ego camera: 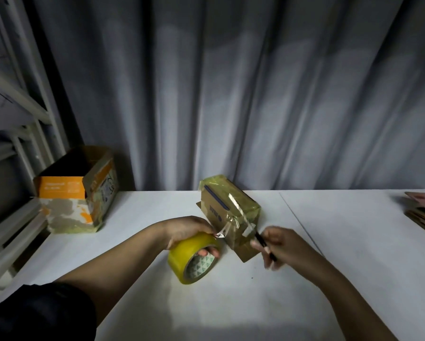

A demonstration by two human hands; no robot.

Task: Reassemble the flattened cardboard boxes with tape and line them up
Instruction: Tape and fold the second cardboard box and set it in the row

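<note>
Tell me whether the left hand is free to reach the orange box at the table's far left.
Probably not yet: the left hand grips the yellow tape roll. Bare table lies between it and the orange box.

grey curtain (231,94), white table (354,242), metal rack (17,134)

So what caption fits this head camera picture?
Left hand holds yellow tape roll; right hand holds dark tool by taped box.

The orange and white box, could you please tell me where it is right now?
In the head view, the orange and white box stands open-topped at the far left of the white table, beside the metal shelving.
</note>
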